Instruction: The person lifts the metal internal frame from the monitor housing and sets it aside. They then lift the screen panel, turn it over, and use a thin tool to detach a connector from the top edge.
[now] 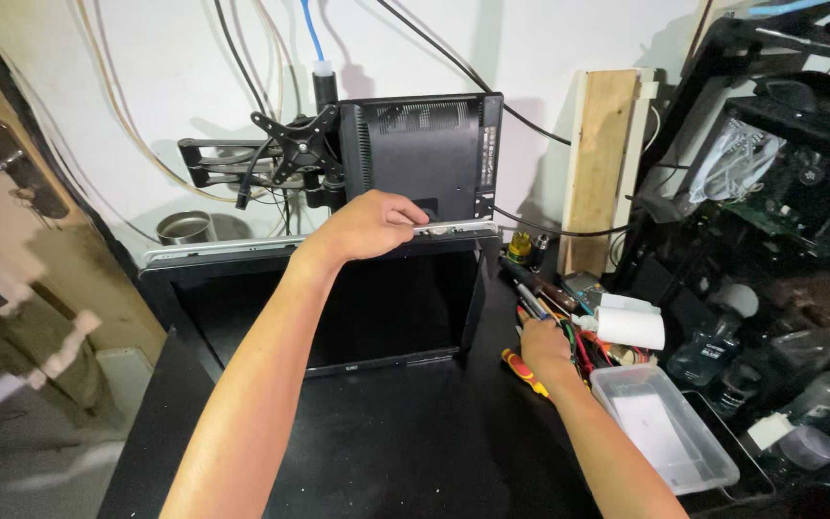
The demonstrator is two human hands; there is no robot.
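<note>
Up near the middle of the frame, the left hand (369,226) grips the top edge of a black monitor (338,308) that leans on the black table (386,452), fingers curled over its silver trim. Lower right, the right hand (545,348) rests among a pile of tools (554,303), touching a red-and-yellow screwdriver (524,373); whether it actually holds one is hard to tell. A clear plastic tray (665,428) sits just beside it.
</note>
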